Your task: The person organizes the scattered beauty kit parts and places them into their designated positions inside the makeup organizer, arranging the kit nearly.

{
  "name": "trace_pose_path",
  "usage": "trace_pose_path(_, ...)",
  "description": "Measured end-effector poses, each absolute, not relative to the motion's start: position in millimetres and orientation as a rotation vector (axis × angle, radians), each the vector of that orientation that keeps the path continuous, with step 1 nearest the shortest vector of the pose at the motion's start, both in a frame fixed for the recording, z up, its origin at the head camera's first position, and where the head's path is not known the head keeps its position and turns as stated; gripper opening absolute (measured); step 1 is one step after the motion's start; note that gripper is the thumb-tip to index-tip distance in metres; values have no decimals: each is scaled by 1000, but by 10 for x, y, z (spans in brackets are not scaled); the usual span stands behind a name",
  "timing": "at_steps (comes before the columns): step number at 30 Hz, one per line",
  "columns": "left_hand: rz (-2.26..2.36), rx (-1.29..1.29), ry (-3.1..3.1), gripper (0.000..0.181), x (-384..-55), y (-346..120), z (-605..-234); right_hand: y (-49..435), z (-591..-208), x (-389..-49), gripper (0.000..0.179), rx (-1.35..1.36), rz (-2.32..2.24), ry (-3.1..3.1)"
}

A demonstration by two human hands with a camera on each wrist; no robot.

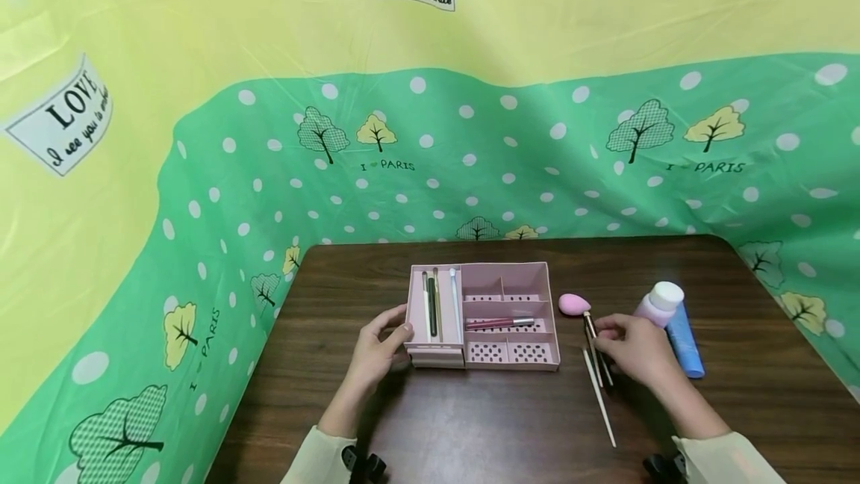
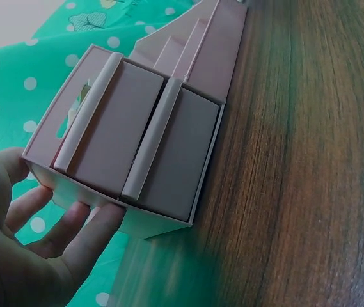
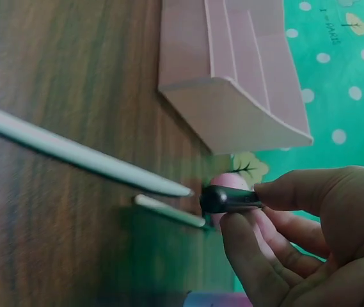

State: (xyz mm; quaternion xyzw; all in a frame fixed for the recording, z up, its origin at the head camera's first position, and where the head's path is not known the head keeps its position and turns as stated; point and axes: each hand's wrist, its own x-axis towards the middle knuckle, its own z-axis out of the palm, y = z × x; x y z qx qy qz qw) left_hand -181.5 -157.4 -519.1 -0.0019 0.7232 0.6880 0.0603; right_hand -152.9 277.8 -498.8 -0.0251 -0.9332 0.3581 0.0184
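Yellow-and-green fabric backdrop (image 1: 510, 28) reads "LOVE", "PARIS" — right hand (image 1: 634, 349) pinching slim dark-ended stick (image 3: 219, 199) — left hand (image 1: 372, 349), fingers extended, touching pink compartmented box (image 1: 480, 284).

Saw dusty pink on the organizer (image 1: 416, 312), with dark dots over its compartment floors (image 1: 487, 352). Found maroon and silver on the pen (image 1: 497, 324) inside, bright pink on the sponge (image 1: 573, 305), lilac on the bottle (image 1: 653, 311), blue on the tube (image 1: 685, 346). Took the blurred end of the held stick (image 3: 219, 199) for black, perhaps wrongly. Noted brown grain on the table (image 1: 497, 432), yellow and white-dotted green on the cloth (image 1: 470, 129).
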Motion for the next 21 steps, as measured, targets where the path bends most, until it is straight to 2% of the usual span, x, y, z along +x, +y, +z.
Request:
trace_pose_path(16, 2091, -16, 2189, 46, -1796, -1564, -5194, 2457, -4715, -1748, 29, 23, 1037, -2845)
trace_pose_path(21, 2088, -20, 2191, 46, -1811, -1563, -5190, 2353, -4635, -1827, 27, 22, 1139, -2816)
